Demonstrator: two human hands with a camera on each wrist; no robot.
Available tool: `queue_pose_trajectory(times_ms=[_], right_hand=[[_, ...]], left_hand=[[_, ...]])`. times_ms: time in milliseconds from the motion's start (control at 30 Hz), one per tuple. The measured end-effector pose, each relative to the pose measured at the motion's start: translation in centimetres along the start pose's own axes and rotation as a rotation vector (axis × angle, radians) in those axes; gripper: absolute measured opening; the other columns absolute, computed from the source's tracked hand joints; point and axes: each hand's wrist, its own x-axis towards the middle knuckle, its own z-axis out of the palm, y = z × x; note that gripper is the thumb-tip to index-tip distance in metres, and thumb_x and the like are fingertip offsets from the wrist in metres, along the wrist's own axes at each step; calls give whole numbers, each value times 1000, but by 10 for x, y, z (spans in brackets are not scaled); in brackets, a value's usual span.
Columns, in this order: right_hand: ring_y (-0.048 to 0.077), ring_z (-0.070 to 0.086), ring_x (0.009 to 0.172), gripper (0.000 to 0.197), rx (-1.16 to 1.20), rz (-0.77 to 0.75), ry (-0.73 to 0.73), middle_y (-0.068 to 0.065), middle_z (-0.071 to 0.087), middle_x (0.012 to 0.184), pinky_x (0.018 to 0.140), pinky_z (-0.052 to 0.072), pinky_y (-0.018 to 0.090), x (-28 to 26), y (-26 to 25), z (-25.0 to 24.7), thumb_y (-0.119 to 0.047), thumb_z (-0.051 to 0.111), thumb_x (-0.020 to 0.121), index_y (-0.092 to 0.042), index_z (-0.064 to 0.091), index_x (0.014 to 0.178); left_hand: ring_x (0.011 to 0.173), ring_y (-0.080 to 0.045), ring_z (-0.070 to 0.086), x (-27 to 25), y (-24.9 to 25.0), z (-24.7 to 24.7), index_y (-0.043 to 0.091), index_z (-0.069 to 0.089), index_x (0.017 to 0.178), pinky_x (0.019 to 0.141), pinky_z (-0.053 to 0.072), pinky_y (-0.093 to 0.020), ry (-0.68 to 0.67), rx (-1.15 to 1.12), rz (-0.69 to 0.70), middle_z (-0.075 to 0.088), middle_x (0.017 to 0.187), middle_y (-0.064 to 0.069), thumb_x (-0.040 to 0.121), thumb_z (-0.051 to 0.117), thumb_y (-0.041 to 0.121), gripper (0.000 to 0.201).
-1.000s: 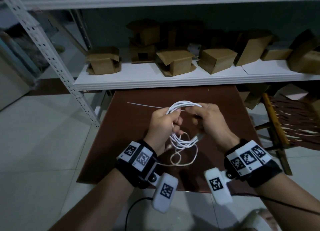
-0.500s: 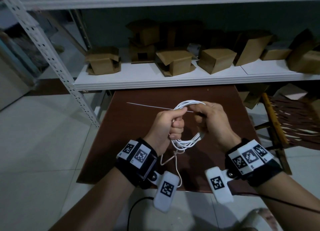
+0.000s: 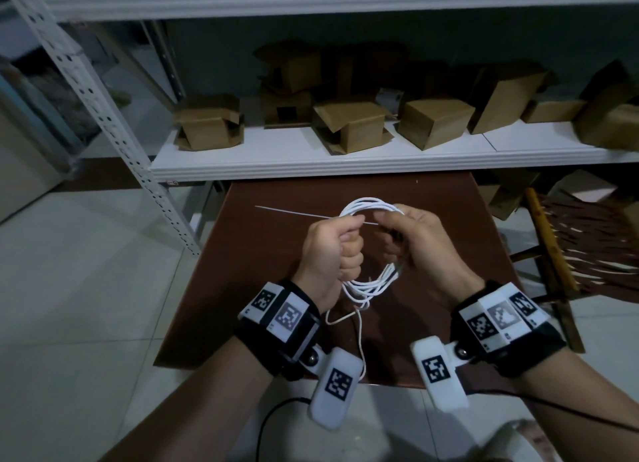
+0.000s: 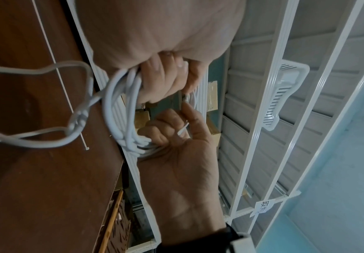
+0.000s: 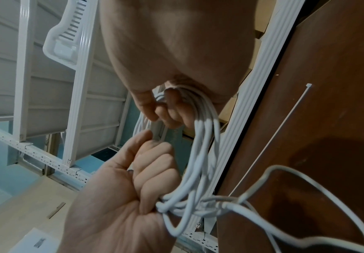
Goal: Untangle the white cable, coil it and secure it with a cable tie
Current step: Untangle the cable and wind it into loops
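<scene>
White cable [image 3: 371, 281] coiled, left hand [image 3: 328, 250] fisted round it, right hand [image 3: 420, 240] fingers pinching opposite side

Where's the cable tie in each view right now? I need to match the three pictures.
Head: cable tie lies on the brown table, behind the hands.
Left wrist: cable tie runs down the upper left.
Right wrist: cable tie slants at right.
Shared landmark: the white cable coil, beside it in every view.
</scene>
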Motion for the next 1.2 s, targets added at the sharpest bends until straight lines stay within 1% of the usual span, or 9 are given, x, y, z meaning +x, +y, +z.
queue_pose_trajectory(times_ms=[200,300,367,467,600,700,833,933,1200], right_hand=[[16,60,74,13,57,-26,12,18,68,92,63,50,20,0,7,6,-8,59,101,-1,64,110],[16,57,81,21,-68,-41,110,11,62,90,70,48,23,3,15,8,-18,62,101,1,61,110],[10,50,70,16,-100,-50,189,2,53,80,62,43,21,5,17,8,-23,60,103,-8,57,101],[9,46,55,34,-253,-53,252,3,53,67,51,38,19,6,21,4,-31,54,106,-8,58,81],[25,54,47,66,-248,108,50,24,67,64,48,38,28,-5,27,13,-40,42,108,7,68,70],[35,68,62,78,-197,283,-71,31,75,81,53,43,30,-5,35,20,-50,35,106,13,74,84],[39,74,83,67,110,400,-86,27,76,107,59,59,28,8,40,20,-51,38,106,7,72,116],[26,72,82,61,284,410,-65,20,74,106,72,62,27,14,38,12,-49,44,104,3,65,128],[16,70,74,25,473,363,17,10,74,90,73,58,24,18,36,0,-27,51,104,-9,67,97]], left_hand=[[33,-5,13,2,7,0,23,29,58,33,8,-19,109,-171,52,21,44,9,106,47,21,51],[33,-6,14,4,10,-3,23,30,59,32,11,-20,164,-252,86,22,45,9,106,46,21,50],[34,-7,14,5,13,-6,22,28,59,32,12,-20,208,-305,110,21,45,8,106,46,21,51],[33,-8,13,7,16,-11,23,27,59,33,11,-22,258,-389,147,20,45,8,106,45,22,51],[33,-8,13,7,16,-14,23,28,57,32,10,-22,271,-485,166,20,45,8,107,45,21,53],[33,-8,13,6,13,-12,23,29,56,33,10,-23,285,-507,177,20,46,8,106,45,21,53],[35,-8,13,8,12,-11,22,29,57,33,11,-22,286,-500,195,20,47,7,106,46,20,51],[34,-8,14,6,12,-11,22,29,58,32,14,-21,286,-495,183,21,46,7,106,46,20,51],[32,-8,15,8,10,-13,22,27,59,31,14,-21,282,-482,161,21,44,8,106,46,20,51]])
